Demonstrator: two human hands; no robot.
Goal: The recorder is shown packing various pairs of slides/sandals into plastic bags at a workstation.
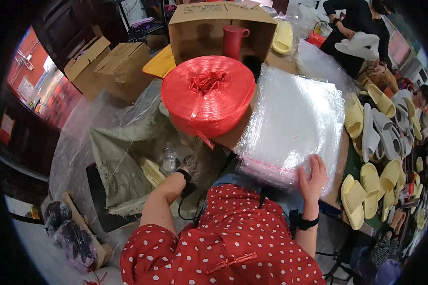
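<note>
Close in, the bench [340, 164] offers little free surface: a stack of clear plastic bags [295, 118] covers its near middle, its front edge overhanging toward the person, and a big red spool of twine [208, 95] sits just beside the stack on the left, touching or nearly touching it. Behind them an open cardboard box [209, 28] on its side holds a red mug [233, 40], closing off the far side. To the right, pale yellow and white slippers [371, 137] crowd the bench edge, near the stack's right border. Open room lies only to the lower left, off the bench, where a green woven sack [119, 161] slumps over the floor with a small clear bottle [170, 160] in its folds. The right hand [313, 178] lies flat on the near right corner of the bags, fingers spread and pointing away, wrist strapped in a black band. The left hand [185, 173] reaches down toward the sack by the bottle; it is mostly hidden, so I cannot tell whether it grips anything.
</note>
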